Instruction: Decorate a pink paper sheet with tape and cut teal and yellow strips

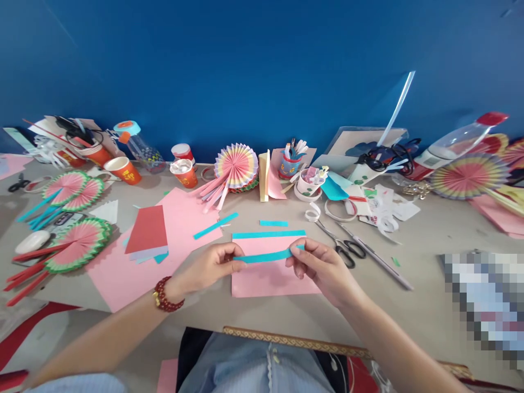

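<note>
A narrow turquoise paper strip (266, 255) is stretched between both my hands, just above a pink paper sheet (270, 278) lying on the table. My left hand (213, 265), with a red bead bracelet at the wrist, pinches the strip's left end. My right hand (321, 265) pinches its right end. A second long turquoise strip (268, 234) lies along the pink sheet's far edge. Two shorter turquoise strips (273, 222) lie on the table beyond it.
Black-handled scissors (344, 246) lie just right of my right hand. A large pink sheet (131, 262) with a red card (147, 229) lies to the left. Pleated paper fans (77, 245), orange paper cups (123, 169), tape rolls and paper scraps crowd the table's back.
</note>
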`<state>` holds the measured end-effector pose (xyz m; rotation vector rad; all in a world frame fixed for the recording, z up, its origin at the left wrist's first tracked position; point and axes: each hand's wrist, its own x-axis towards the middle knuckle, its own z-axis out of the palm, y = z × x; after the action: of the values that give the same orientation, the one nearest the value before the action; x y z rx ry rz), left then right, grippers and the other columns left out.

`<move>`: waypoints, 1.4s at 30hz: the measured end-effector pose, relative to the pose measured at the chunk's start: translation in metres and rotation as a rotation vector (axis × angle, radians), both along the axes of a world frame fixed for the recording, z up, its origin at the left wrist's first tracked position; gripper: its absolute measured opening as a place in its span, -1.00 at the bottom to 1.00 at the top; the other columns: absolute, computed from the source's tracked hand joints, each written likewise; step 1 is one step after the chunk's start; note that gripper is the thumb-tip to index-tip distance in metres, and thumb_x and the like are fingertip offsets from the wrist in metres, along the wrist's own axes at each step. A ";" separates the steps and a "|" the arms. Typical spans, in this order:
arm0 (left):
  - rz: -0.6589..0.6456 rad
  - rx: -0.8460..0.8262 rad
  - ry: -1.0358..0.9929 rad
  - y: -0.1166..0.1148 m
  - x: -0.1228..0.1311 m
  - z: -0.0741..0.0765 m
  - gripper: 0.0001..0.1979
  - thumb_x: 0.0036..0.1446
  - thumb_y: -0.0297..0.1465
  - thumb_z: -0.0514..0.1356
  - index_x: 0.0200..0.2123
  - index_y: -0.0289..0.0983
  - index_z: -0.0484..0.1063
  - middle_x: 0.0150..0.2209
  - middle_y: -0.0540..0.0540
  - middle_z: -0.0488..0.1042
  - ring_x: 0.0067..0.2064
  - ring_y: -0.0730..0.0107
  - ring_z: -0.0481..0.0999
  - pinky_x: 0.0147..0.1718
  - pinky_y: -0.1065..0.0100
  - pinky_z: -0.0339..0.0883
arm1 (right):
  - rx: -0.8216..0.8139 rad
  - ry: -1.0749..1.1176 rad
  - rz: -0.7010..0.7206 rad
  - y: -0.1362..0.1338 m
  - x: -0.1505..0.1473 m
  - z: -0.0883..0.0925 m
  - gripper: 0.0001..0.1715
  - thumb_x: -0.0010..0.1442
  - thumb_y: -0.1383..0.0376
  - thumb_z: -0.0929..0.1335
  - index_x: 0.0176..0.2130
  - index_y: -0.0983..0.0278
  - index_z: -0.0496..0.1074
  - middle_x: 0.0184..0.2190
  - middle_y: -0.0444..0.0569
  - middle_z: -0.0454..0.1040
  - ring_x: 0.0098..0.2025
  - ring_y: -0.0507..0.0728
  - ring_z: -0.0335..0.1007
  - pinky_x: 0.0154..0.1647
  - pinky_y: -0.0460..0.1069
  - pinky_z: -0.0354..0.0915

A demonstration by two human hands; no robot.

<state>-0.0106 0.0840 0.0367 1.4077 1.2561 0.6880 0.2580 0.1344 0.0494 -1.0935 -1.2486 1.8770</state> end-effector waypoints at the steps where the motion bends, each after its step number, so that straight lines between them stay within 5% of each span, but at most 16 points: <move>1: 0.005 -0.038 -0.013 0.000 -0.001 0.000 -0.74 0.18 -0.16 0.27 -0.31 -0.24 0.44 -0.39 0.04 0.39 -0.37 0.46 0.35 -0.38 0.45 0.24 | 0.013 -0.014 0.001 0.000 0.001 -0.001 -0.57 0.08 -0.05 0.49 -0.38 0.25 0.43 -0.44 -0.05 0.53 -0.54 -0.01 0.24 -0.48 -0.06 0.23; 5: 0.014 -0.110 -0.037 -0.003 -0.005 0.004 -0.76 0.21 -0.17 0.23 -0.29 -0.24 0.44 -0.42 0.05 0.39 -0.41 0.48 0.33 -0.40 0.45 0.23 | 0.117 -0.087 0.012 0.001 0.006 -0.006 -0.60 0.13 -0.04 0.46 -0.38 0.24 0.44 -0.44 -0.05 0.51 -0.51 0.01 0.25 -0.46 -0.05 0.25; 14: 0.053 0.191 0.195 -0.019 0.003 0.008 -0.74 0.32 -0.25 0.11 -0.34 -0.23 0.51 -0.37 -0.03 0.46 -0.34 0.40 0.40 -0.36 0.41 0.25 | 0.508 -0.551 0.143 -0.009 0.018 -0.017 -0.81 0.22 0.15 0.35 -0.36 0.20 0.43 -0.46 -0.11 0.46 -0.44 0.07 0.30 -0.47 -0.05 0.17; 20: 0.203 0.190 0.129 -0.030 0.009 -0.009 -0.83 0.30 -0.27 0.15 -0.15 -0.20 0.48 -0.42 0.01 0.49 -0.39 0.42 0.48 -0.36 0.42 0.35 | 0.588 -0.585 0.186 -0.010 0.016 -0.017 -0.85 0.23 0.19 0.33 -0.36 0.19 0.42 -0.41 -0.10 0.51 -0.40 0.09 0.37 -0.41 -0.04 0.23; 29: 0.139 -0.026 0.124 -0.030 0.007 -0.006 -0.84 0.34 -0.25 0.08 -0.25 -0.20 0.31 -0.40 0.02 0.55 -0.36 0.37 0.57 -0.27 0.36 0.37 | 0.614 -0.585 0.186 -0.009 0.022 -0.018 -0.80 0.27 0.15 0.32 -0.34 0.18 0.43 -0.37 -0.05 0.53 -0.33 0.13 0.42 -0.42 -0.04 0.28; 42: 0.035 0.217 0.433 -0.035 0.006 -0.003 -0.78 0.33 -0.28 0.09 -0.37 -0.21 0.38 -0.28 -0.05 0.49 -0.20 0.29 0.44 -0.16 0.29 0.28 | 0.836 -0.615 0.195 -0.009 0.029 -0.024 -0.81 0.28 0.23 0.35 -0.40 0.17 0.44 -0.25 -0.01 0.53 -0.13 0.18 0.45 -0.11 0.05 0.36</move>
<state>-0.0046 0.0491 0.0336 1.7826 1.5789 0.5718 0.2869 0.1257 0.0251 -1.0951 -2.2642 0.9165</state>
